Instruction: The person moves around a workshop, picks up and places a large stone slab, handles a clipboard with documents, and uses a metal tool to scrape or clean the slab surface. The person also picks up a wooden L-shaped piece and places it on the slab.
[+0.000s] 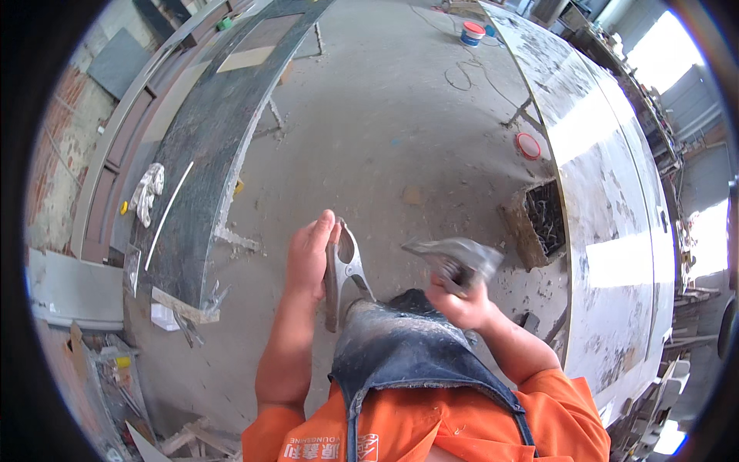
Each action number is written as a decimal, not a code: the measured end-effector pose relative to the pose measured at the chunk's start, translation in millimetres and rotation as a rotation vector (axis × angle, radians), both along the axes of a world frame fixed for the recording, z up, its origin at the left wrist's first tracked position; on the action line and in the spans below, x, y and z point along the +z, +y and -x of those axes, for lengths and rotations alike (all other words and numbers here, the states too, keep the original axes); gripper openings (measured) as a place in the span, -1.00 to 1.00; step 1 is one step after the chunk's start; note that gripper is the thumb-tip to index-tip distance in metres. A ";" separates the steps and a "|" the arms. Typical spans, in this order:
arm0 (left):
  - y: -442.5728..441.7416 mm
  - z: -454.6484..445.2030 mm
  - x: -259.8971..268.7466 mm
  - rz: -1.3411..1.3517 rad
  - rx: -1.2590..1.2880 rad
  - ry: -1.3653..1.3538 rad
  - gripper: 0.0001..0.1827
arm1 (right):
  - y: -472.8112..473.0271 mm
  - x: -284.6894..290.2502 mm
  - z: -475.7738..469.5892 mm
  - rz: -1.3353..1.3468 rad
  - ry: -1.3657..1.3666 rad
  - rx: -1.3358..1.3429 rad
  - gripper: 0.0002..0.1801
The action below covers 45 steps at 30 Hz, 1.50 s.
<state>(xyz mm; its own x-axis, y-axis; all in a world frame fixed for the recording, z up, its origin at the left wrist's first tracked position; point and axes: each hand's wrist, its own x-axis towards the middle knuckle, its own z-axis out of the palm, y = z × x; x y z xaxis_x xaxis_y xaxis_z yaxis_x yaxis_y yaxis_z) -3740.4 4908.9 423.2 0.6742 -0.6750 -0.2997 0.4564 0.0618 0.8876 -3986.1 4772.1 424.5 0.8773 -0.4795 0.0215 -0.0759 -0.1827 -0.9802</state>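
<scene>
My left hand (309,254) grips a metal hand tool (351,268) with an open, loop-shaped frame, a round rivet and a long brown edge. It stands nearly upright in front of my lap, and its exact kind is unclear. Raised on the other side, my right hand (462,303) is closed around a grey metal tool (459,257), blurred by motion, with a broad pointed outline. The two tools are apart. Below them a dusty dark blue apron (404,358) covers the front of my orange shirt (415,424).
Left stands a long dark worktable (196,150) with a rag (149,190) and a thin white strip (169,216). Along the right runs a pale, stained table (606,190). A box of scrap (514,225), a red lid (527,146) and a bucket (473,34) sit on the floor.
</scene>
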 end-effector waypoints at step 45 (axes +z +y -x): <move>48.8 109.9 -163.8 -0.765 0.065 0.221 -0.47 | -323.1 -307.4 232.6 -0.843 -0.081 -1.326 -0.70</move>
<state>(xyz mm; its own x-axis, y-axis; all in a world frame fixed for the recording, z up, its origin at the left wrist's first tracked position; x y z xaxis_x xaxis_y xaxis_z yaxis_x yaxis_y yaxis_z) -3850.3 4957.7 259.4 0.5763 -0.1897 -0.7949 0.6430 -0.4951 0.5843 -4218.7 4449.0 117.1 -0.1512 -0.7741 -0.6147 0.3238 0.5488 -0.7707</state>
